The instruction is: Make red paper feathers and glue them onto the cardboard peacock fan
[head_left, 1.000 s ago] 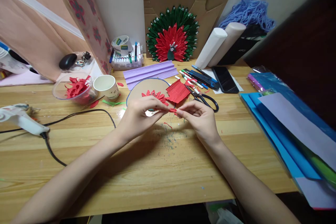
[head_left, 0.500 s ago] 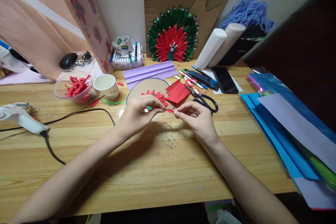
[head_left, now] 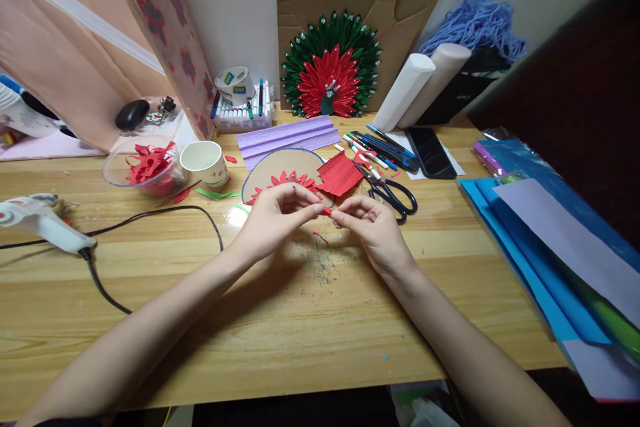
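Between my two hands is a small strip of red crepe paper [head_left: 327, 211]. The thumb and finger of my left hand [head_left: 280, 217] pinch one end, and my right hand [head_left: 373, 227] pinches the other. Just behind them lies a rounded cardboard piece [head_left: 285, 161] edged in blue, with red paper petals [head_left: 295, 180] on it; its lower part is hidden by my left hand. A larger red crepe paper piece [head_left: 340, 173] rests at its right side. Black-handled scissors [head_left: 395, 199] lie beyond my right hand.
A hot glue gun [head_left: 55, 227] with its black cord lies at left. Behind it stand a clear bowl [head_left: 113, 177] of red scraps and a paper cup [head_left: 204, 165]. Pens [head_left: 385, 150], a phone [head_left: 430, 153] and blue folders [head_left: 525, 253] are at right. A red-green paper peacock [head_left: 333, 67] leans at the back.
My left hand has shifted slightly right, closer to my right hand, and less of the red strip shows between the fingers. More petals on the cardboard are visible.
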Action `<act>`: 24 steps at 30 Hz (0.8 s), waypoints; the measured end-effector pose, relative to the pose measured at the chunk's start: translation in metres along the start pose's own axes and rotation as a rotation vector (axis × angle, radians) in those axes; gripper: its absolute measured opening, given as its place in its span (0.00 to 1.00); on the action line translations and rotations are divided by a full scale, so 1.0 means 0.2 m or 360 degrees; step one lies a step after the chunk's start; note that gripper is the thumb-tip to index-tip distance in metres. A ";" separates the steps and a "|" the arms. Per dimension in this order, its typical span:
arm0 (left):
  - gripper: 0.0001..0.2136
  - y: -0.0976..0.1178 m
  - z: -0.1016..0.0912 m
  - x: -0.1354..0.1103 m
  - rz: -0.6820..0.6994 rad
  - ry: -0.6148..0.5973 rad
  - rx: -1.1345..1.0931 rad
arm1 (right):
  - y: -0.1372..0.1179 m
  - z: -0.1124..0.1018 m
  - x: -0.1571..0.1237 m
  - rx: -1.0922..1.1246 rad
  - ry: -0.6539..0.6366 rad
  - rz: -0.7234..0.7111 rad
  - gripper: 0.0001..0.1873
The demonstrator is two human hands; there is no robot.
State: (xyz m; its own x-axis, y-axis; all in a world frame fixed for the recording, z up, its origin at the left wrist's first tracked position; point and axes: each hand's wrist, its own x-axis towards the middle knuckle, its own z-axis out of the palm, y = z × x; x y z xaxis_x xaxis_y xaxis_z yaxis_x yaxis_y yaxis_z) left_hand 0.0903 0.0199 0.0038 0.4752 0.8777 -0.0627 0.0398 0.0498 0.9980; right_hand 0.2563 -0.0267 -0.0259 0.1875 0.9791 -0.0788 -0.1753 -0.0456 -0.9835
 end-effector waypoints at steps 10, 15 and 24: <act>0.10 0.03 0.00 0.00 0.0109 0.0134 0.0198 | 0.00 -0.01 -0.01 -0.0142 -0.0043 -0.0055 0.11; 0.10 0.03 -0.01 -0.01 0.0066 0.0107 0.0269 | 0.00 -0.01 -0.01 -0.0207 -0.0109 -0.0076 0.09; 0.11 0.03 -0.01 0.01 -0.0041 0.0163 0.0066 | 0.00 0.01 -0.07 -0.0796 0.0123 -0.0716 0.05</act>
State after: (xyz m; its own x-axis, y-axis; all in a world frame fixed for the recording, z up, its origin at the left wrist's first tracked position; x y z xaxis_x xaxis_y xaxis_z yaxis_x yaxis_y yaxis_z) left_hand 0.0887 0.0226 0.0092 0.3813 0.9205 -0.0849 0.0885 0.0551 0.9946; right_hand 0.2520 -0.0409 -0.0241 0.2093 0.9082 0.3626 0.4008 0.2586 -0.8789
